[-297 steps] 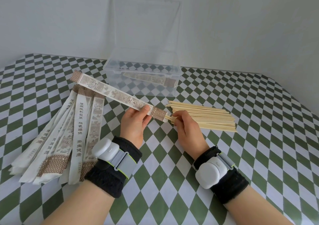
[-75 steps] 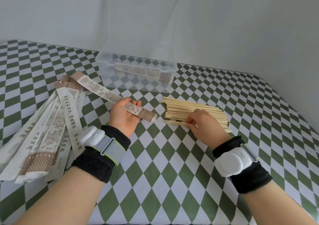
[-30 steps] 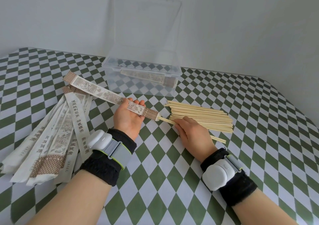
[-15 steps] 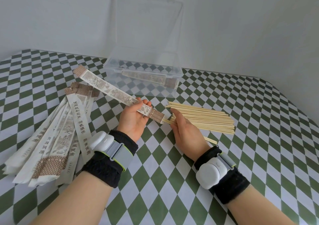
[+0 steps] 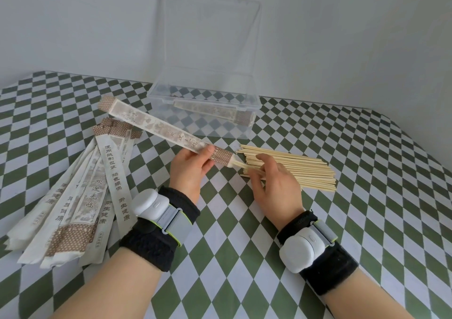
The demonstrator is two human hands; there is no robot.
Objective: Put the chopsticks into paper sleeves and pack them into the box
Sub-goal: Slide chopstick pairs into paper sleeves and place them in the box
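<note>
My left hand [image 5: 189, 170] grips a printed paper sleeve [image 5: 156, 128] near its brown-dotted open end, the sleeve slanting up to the left. My right hand [image 5: 274, 184] pinches a pair of chopsticks [image 5: 241, 171] whose short visible part enters the sleeve's mouth. A pile of bare wooden chopsticks [image 5: 300, 172] lies just right of my right hand. Empty sleeves [image 5: 93, 189] are fanned out on the left. The clear plastic box [image 5: 203, 103] stands behind with its lid upright, holding one filled sleeve [image 5: 215, 111].
A green-and-white checkered cloth [image 5: 367, 196] covers the table, whose far edge meets a plain grey wall [image 5: 342, 37]. Both wrists wear black bands with white devices.
My right hand picked chopsticks from the pile and pushed them into the sleeve's mouth; now only a short stub shows. The left hand raised the sleeve slightly.
</note>
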